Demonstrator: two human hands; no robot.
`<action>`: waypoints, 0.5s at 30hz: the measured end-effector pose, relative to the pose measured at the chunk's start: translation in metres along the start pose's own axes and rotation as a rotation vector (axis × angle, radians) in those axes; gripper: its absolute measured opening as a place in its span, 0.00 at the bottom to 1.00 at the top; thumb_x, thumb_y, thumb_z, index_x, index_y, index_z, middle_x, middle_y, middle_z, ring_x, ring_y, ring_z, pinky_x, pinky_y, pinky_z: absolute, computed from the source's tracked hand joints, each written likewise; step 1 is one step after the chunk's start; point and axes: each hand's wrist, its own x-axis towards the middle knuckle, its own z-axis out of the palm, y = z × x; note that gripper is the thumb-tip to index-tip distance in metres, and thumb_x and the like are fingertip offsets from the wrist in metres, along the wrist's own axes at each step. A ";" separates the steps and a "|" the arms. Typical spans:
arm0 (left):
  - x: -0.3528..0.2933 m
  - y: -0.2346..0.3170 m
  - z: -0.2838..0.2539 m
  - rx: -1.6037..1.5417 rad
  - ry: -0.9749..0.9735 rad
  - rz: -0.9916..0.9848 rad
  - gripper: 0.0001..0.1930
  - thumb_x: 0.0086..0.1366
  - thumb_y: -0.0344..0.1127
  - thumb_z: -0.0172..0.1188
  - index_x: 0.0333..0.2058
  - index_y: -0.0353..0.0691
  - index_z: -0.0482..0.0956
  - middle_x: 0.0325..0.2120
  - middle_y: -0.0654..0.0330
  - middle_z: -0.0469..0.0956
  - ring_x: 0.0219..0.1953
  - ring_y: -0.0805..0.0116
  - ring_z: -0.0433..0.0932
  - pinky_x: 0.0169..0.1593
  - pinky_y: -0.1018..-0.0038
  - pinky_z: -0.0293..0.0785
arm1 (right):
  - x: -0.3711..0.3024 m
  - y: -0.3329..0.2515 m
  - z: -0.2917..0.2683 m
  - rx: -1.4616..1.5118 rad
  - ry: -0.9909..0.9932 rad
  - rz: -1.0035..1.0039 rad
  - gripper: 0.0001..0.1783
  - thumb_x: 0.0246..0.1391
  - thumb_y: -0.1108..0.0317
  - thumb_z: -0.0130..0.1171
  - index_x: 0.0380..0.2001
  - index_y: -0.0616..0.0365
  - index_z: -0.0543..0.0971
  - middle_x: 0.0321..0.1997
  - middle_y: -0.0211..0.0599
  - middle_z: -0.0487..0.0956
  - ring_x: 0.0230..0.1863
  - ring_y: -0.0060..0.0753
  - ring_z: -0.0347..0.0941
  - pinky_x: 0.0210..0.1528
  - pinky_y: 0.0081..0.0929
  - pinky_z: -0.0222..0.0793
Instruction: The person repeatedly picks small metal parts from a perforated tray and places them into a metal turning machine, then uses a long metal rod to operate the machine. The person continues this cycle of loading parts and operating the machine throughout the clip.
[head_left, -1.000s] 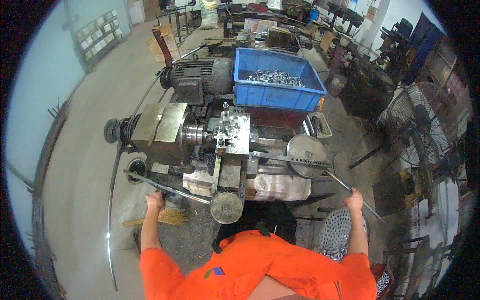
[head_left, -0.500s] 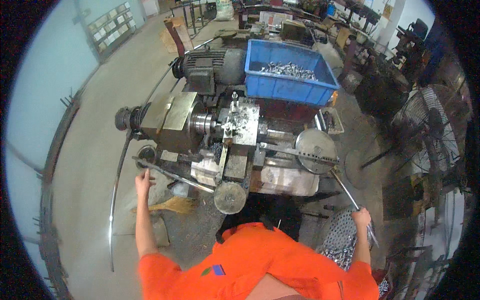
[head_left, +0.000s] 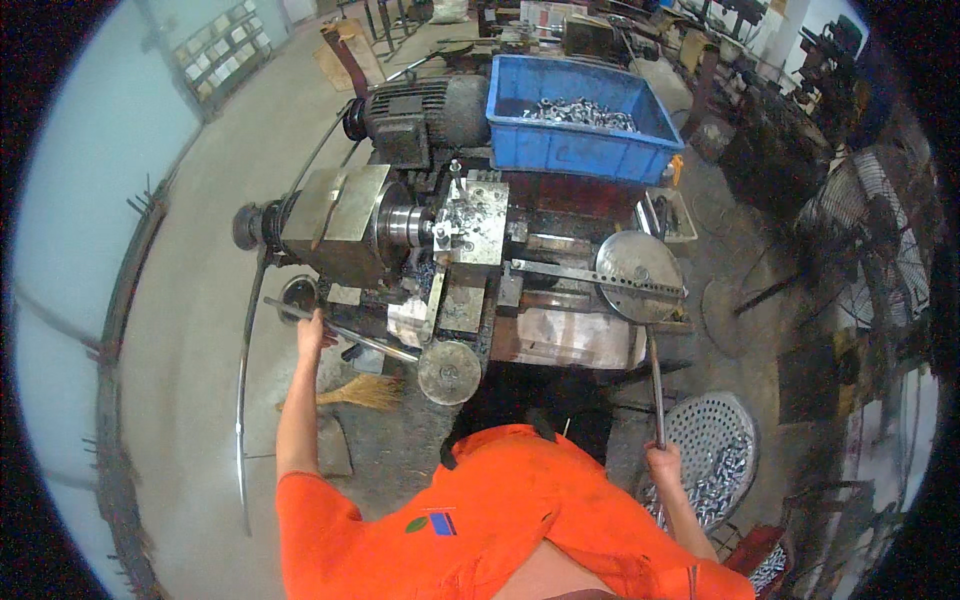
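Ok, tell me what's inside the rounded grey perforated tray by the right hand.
Small shiny metal pieces lie heaped inside the rounded grey perforated tray. The tray floor beneath them and whatever lies behind the right hand and forearm cannot be seen.

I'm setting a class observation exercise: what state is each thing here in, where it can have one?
Right hand: closed around right lever
Right lever: held, pointing toward the picture's lower edge
Left hand: at the left lever, grip unclear
Left lever: slanted
Blue crate: open, partly filled with metal parts
Perforated basin: open, holding metal parts
Broom: lying on the floor
Spindle: turning or still, cannot tell
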 end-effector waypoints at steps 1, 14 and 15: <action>0.000 -0.001 0.000 -0.008 -0.002 0.002 0.28 0.56 0.50 0.44 0.15 0.26 0.70 0.11 0.48 0.73 0.10 0.60 0.73 0.13 0.72 0.68 | -0.007 -0.008 0.003 -0.002 0.029 -0.030 0.07 0.36 0.68 0.53 0.20 0.60 0.74 0.15 0.27 0.69 0.16 0.20 0.62 0.18 0.21 0.54; -0.004 0.008 -0.008 0.014 -0.068 -0.112 0.24 0.58 0.50 0.46 0.21 0.29 0.69 0.10 0.49 0.71 0.09 0.59 0.72 0.11 0.71 0.68 | -0.007 -0.037 -0.019 -0.428 0.157 -0.171 0.18 0.28 0.66 0.52 0.28 0.63 0.74 0.15 0.43 0.69 0.18 0.39 0.66 0.23 0.34 0.61; 0.003 -0.002 -0.013 0.019 -0.014 -0.121 0.22 0.58 0.48 0.47 0.22 0.29 0.70 0.10 0.49 0.70 0.09 0.59 0.72 0.11 0.69 0.70 | 0.007 -0.033 -0.033 -0.464 0.212 -0.212 0.18 0.28 0.65 0.53 0.28 0.64 0.74 0.16 0.46 0.70 0.20 0.42 0.68 0.25 0.36 0.62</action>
